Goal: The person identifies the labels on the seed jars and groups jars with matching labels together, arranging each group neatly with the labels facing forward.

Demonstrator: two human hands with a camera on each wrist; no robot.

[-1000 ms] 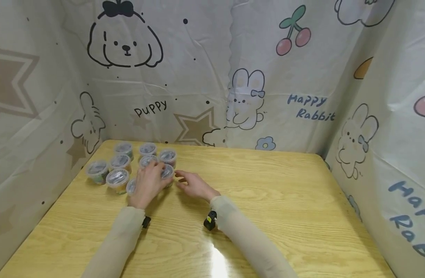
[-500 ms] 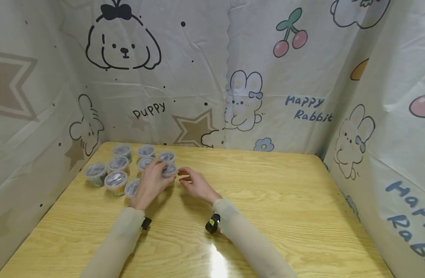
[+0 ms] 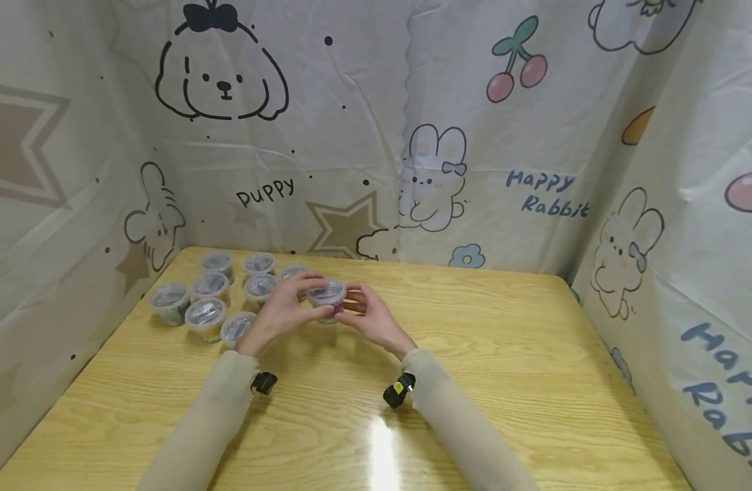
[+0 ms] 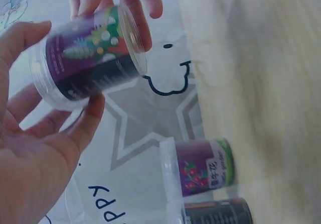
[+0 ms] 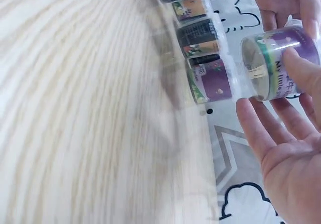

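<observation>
Between my two hands is a clear plastic cup (image 3: 328, 293) with a lid and a purple printed label. My left hand (image 3: 282, 312) grips it from the left, with fingers and thumb around the lid end in the left wrist view. From the other side my right hand (image 3: 379, 322) holds it too; the right wrist view has the thumb across the purple label and the fingers curved under the cup (image 5: 273, 63). In both wrist views the cup's clear base is off the table. Close behind my left hand stands another lidded cup (image 3: 292, 272), partly hidden by the fingers.
Several similar lidded cups stand in loose rows at the table's back left, among them one with an orange label (image 3: 207, 318) and one by my left wrist (image 3: 237, 329). A printed cloth (image 3: 351, 136) hangs behind the wooden table (image 3: 505, 354).
My left hand has lifted the cup out of the group and carried it right. My right hand has shifted slightly right and now holds the cup as well.
</observation>
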